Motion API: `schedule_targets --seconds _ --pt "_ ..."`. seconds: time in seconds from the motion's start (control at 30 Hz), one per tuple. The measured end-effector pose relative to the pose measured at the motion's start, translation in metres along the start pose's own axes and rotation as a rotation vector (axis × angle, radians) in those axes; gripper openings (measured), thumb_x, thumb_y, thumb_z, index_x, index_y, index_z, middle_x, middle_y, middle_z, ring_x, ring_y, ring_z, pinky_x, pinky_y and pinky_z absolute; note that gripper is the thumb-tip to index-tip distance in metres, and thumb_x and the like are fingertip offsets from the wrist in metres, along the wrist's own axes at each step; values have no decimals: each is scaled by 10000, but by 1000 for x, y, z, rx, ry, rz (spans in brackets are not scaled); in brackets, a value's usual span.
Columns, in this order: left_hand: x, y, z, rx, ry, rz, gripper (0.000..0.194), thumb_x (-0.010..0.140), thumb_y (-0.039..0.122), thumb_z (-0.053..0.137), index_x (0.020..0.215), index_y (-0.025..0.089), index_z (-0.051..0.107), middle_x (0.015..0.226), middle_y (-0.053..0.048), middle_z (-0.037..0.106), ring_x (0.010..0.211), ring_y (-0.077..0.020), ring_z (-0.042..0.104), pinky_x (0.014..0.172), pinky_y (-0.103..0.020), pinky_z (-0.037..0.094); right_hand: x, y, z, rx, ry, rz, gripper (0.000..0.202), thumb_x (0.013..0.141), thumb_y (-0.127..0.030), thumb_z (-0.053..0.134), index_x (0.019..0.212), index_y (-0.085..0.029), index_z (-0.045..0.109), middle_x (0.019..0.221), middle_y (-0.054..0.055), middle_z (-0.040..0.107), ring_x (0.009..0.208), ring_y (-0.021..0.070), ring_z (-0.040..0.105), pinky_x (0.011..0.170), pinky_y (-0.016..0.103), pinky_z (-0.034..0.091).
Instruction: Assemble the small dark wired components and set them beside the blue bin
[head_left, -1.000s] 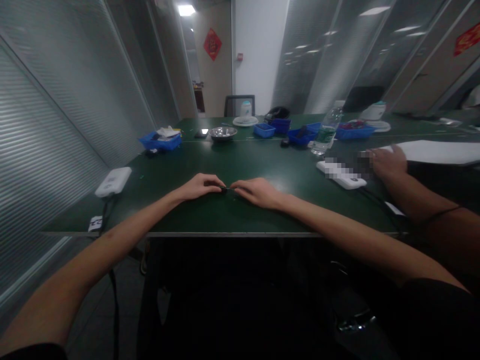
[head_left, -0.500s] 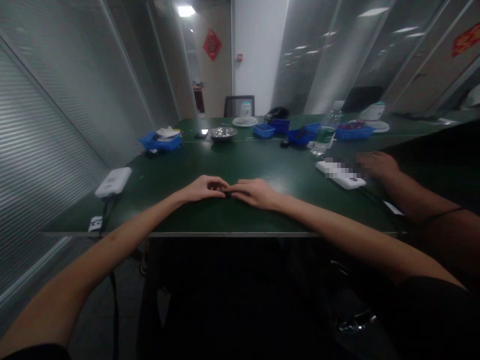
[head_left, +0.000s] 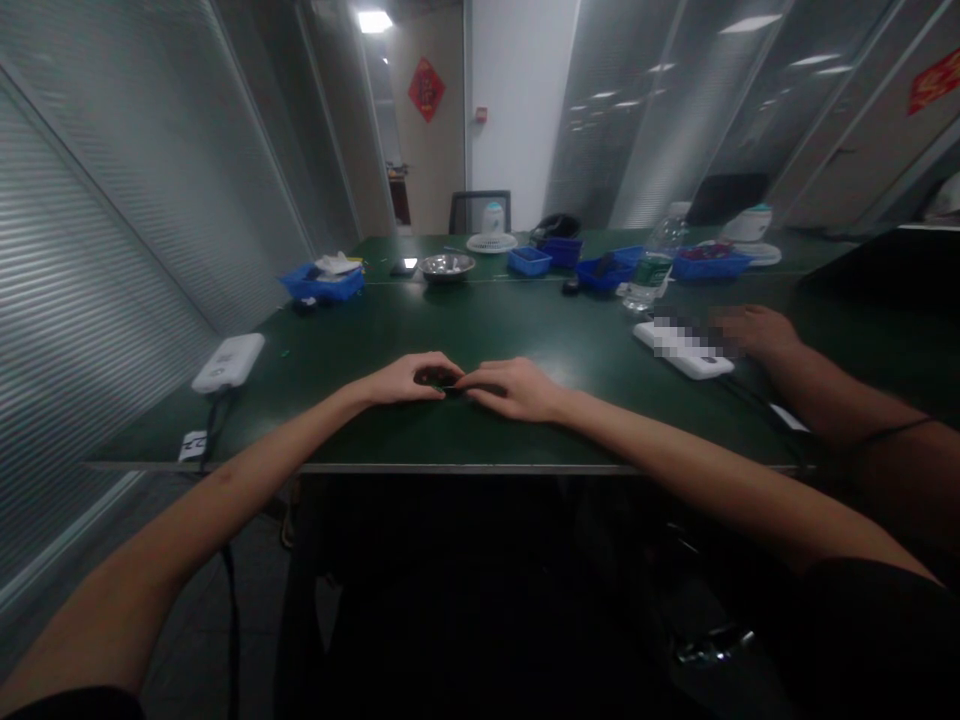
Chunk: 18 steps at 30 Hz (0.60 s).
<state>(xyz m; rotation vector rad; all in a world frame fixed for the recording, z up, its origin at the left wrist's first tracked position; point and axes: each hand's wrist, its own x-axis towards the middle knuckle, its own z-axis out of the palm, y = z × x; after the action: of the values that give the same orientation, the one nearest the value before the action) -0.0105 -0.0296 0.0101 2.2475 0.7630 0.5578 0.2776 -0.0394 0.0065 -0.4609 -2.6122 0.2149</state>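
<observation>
My left hand (head_left: 411, 378) rests low over the dark green table (head_left: 360, 430), fingers curled around a shaded gap and thumb stretched below. Meeting it from the other side, my right hand (head_left: 519, 388) has its fingertips pressed together. Where the fingertips come together is a small dark thing (head_left: 451, 387) with a thin greenish glint along it. It is mostly covered by the fingers and too small to name.
White boxes with cables lie left (head_left: 229, 362) and right (head_left: 682, 352); another person's hand (head_left: 757, 330) is by the right one. Farther back stand a blue basket (head_left: 322, 287), a metal bowl (head_left: 447, 268), several blue trays and a plastic bottle (head_left: 651, 268).
My left fingers and thumb have spread slightly apart, widening the gap between them. A thin greenish glint now shows at the fingertips. My right hand is nearly where it was.
</observation>
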Motion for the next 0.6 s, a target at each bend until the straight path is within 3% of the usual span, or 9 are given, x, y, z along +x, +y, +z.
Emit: schedule_targets --seconds 0.37,0.47,0.6 --pt "0 -3 2 70 65 -40 440 914 473 776 1270 215 752 1106 -86 699 946 -215 621 833 -343 489 1 2 2 -125 34 179 356 1100 -370 493 1348 -238 711 1155 80 771 968 215 714 796 307 482" --pt "0 -9 1 89 84 -24 431 944 455 744 1296 207 740 1103 -90 693 969 -218 628 867 -351 493 0 3 3 -158 56 218 352 1095 -373 504 1334 -229 719 1170 83 775 976 227 722 811 321 495" --pt "-3 -24 -9 127 132 -31 355 959 452 717 1193 192 780 1111 -102 697 970 -221 637 871 -353 491 -2 6 3 -151 88 265 336 1092 -359 516 1323 -233 724 1209 76 777 1029 233 728 871 338 516"
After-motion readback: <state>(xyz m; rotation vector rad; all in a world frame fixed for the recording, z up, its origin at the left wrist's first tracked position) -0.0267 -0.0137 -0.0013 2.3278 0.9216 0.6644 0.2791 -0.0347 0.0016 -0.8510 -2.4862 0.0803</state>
